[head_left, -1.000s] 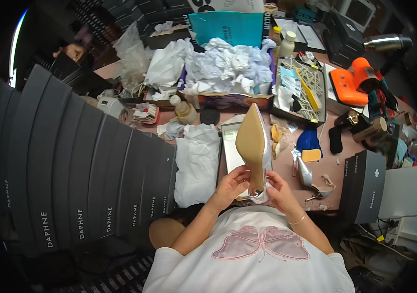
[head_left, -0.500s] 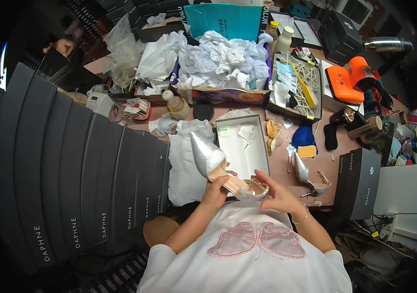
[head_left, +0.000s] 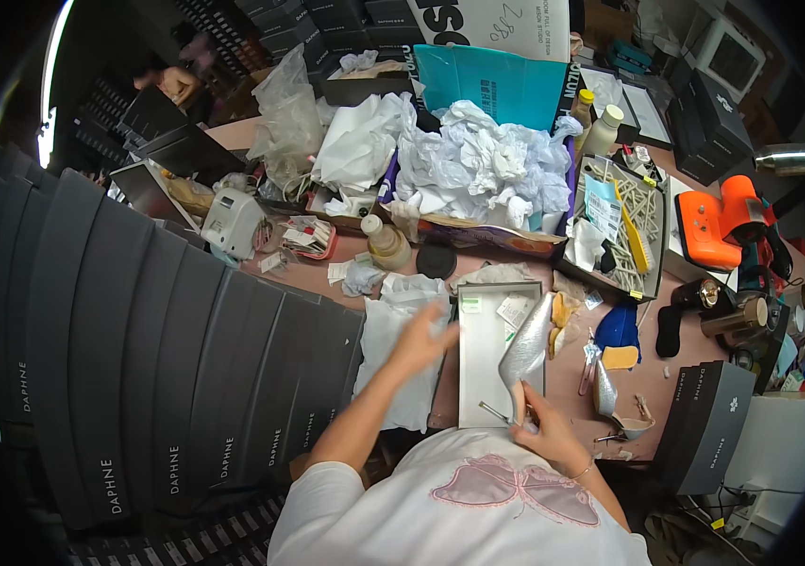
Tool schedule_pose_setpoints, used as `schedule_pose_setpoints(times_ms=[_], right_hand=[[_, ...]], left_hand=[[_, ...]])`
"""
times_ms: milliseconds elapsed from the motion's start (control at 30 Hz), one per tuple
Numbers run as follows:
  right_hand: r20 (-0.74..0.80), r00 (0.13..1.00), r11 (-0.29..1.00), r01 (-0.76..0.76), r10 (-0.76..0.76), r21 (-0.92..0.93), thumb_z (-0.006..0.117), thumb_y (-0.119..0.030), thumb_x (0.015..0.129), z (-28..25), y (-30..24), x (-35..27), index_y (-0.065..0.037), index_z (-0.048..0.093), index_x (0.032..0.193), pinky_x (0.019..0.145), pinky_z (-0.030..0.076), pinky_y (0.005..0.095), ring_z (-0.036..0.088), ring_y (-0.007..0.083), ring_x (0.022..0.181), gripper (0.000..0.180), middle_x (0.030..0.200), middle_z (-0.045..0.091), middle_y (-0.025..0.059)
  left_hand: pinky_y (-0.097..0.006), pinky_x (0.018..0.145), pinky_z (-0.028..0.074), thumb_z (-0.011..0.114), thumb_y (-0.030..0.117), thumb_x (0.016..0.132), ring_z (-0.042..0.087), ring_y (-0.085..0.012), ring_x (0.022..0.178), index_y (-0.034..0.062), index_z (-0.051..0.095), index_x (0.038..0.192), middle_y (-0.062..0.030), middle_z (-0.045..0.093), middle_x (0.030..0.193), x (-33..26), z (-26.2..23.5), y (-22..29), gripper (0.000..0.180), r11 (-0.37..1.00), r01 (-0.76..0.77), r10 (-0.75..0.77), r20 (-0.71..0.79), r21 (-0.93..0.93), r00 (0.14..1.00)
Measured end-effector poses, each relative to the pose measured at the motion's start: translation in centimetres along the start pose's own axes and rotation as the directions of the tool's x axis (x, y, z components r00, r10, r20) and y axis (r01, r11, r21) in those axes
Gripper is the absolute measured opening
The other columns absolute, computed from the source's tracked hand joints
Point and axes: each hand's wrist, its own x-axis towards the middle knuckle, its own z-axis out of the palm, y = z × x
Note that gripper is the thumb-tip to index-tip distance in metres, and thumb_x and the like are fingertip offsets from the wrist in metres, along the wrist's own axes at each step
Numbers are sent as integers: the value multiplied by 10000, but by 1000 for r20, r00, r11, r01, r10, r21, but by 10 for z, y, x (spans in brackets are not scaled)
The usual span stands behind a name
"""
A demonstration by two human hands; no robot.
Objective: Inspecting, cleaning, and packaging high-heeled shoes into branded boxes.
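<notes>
My right hand (head_left: 551,434) grips a silver pointed-toe heeled shoe (head_left: 528,341) near its heel end. The toe points away from me, over the right side of a white open shoebox part (head_left: 478,377) with paper slips in it. My left hand (head_left: 421,341) holds nothing; its fingers are stretched out and slightly blurred. It hovers above a sheet of white tissue paper (head_left: 398,391), left of the box. A second silver shoe (head_left: 604,391) lies on its side on the table to the right, beside a tan sponge (head_left: 620,357) and a blue cloth (head_left: 619,328).
Dark shoeboxes (head_left: 190,377) stand in a long row at left; another dark shoebox (head_left: 709,424) is at right. Behind are a carton of crumpled paper (head_left: 487,160), a tray of white sticks (head_left: 643,250), an orange device (head_left: 719,226) and a bottle (head_left: 385,243).
My left hand has let go of the shoe and moved up over the tissue paper. My right hand now holds the shoe, which has shifted right over the box. The view has shifted too.
</notes>
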Motion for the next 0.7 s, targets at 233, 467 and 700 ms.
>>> schedule_pose_setpoints(times_ms=[233,467,700], right_hand=[[127,985,993,117,-119,18,694,-225,782,-43,-15,-2,-55,65,1491,958,403,336,527,264,1132,963,1248,515,205],[426,757,540,-116,-495,834,775,-269,682,-98,-31,-26,3,129,1466,823,501,382,556,263,1091,1052,1189,542,259],[435,799,699,-27,-415,715,757,-376,687,-87,-23,15,13,233,1440,806,492,302,608,198,963,996,1151,597,167]], left_hand=[[-429,777,498,654,263,820,632,-384,790,-23,606,1042,-172,665,822,89,-49,-138,366,843,235,-165,-182,484,969],[-245,680,467,641,130,854,583,-95,762,-6,630,950,-34,642,837,29,-47,80,166,925,-119,54,-186,-360,981],[-218,619,432,627,93,873,504,-27,708,-3,644,966,35,591,804,-70,-25,134,135,917,-126,112,-59,-379,992]])
